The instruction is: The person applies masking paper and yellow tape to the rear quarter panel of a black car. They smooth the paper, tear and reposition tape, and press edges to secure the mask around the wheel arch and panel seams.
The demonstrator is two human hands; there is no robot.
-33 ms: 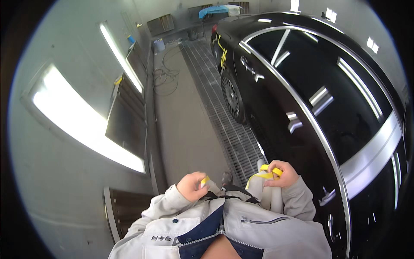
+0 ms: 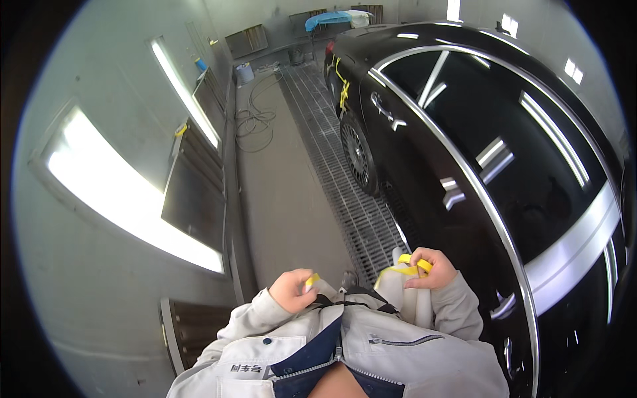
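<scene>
Yellow tape [image 2: 414,266] is what you have in both hands, held close in front of your chest, just beside the black car [image 2: 504,166]. Compared with the other picture of the same instant, nothing has shifted: the hands, the tape and the car stand in the same places, so the work seems to be at a pause in the handling, not in a stroke.

Your right hand [image 2: 432,268] has its fingers curled and pressed together, pinching the tape against a pale sheet [image 2: 406,298] that hangs below it. Your left hand [image 2: 290,290] is closed as well, thumb against the fingers, pinching a small yellow piece [image 2: 312,280]. I cannot tell if the two yellow parts are one strip or separate.

Counted: two hands, two yellow parts in them, one pale sheet, one car with one wheel [image 2: 358,156] in view. One more bit of yellow tape sits on the car's far end [image 2: 342,86]. One floor grating [image 2: 335,166] runs along the car, one hose [image 2: 253,119] lies coiled on the floor, and two bright light panels [image 2: 119,192] are on the wall at your left.
</scene>
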